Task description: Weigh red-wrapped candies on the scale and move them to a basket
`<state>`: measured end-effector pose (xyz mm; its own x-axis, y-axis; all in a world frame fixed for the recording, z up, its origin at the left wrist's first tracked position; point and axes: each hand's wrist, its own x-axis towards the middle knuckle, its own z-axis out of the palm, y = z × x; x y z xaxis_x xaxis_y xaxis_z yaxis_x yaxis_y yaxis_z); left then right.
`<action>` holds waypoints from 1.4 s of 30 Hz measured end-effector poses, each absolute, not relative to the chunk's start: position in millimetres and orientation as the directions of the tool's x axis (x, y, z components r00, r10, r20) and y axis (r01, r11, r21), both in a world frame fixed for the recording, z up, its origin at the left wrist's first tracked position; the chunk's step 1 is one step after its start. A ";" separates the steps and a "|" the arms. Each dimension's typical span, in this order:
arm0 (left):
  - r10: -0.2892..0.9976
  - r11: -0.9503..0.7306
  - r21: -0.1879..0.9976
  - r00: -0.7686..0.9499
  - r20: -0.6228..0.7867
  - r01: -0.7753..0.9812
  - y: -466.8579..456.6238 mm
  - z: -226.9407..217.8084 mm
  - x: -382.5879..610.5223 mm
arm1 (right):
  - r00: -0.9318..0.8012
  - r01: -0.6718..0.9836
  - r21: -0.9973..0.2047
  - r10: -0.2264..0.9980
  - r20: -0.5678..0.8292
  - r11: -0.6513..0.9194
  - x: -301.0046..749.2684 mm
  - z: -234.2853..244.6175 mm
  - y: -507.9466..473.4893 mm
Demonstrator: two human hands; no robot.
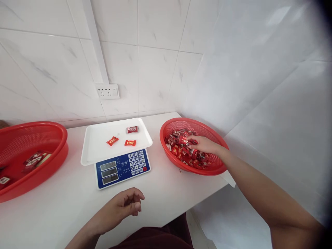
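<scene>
My right hand [201,143] reaches into the red plastic basket [207,126] on the right. Its thumb and fingers are apart at the wrapped candies [190,155], touching or just above a bright red one. Above the table's front part hangs my left hand [127,205], loosely curled with a gap between thumb and fingers and nothing in it. In front of it is a blue digital scale [121,169] with a white tray [95,148] on top. On that tray lie two small red candies [112,141] and one darker red candy with checkered ends [132,129].
At the left stands another red basket [61,138] with a few dark red and white packets [35,161] inside. The white table [166,193] meets a tiled wall at the back, which carries a power socket [107,91]. A smooth pale wall rises beside the right basket.
</scene>
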<state>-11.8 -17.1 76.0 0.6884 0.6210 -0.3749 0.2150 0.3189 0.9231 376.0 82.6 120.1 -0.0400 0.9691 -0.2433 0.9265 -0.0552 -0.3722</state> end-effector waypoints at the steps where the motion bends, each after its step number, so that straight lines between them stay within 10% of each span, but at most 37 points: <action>1: 0.626 0.317 0.925 0.686 -0.371 0.210 -16.9 75.4 -12.8 | -0.036 0.910 -0.409 0.968 -0.249 -0.071 375.7 121.8 83.1; 16: 0.686 0.345 0.938 0.678 -0.264 0.016 -14.3 75.0 -5.9 | 0.108 0.587 -0.802 0.992 -0.057 -0.110 346.8 154.0 71.5; 27: 0.971 0.172 0.830 0.232 -0.053 -0.531 -10.3 89.6 38.0 | -0.512 0.306 -0.943 0.858 -0.046 0.132 192.7 134.1 20.2; 32: 0.983 0.072 0.954 -0.138 -0.117 -0.292 -2.4 78.2 28.2 | -0.406 0.225 -0.960 0.912 0.062 0.166 146.7 98.1 14.0; 42: 0.981 0.027 0.966 -0.178 -0.075 -0.256 4.1 73.2 17.5 | -0.382 0.096 -0.995 0.923 -0.035 0.003 137.9 97.7 12.1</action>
<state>17.5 4.1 73.2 -0.1783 0.9812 -0.0745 -0.2557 0.0269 0.9664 137.9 12.1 97.7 -0.3822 0.9235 -0.0345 0.0960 0.0025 -0.9954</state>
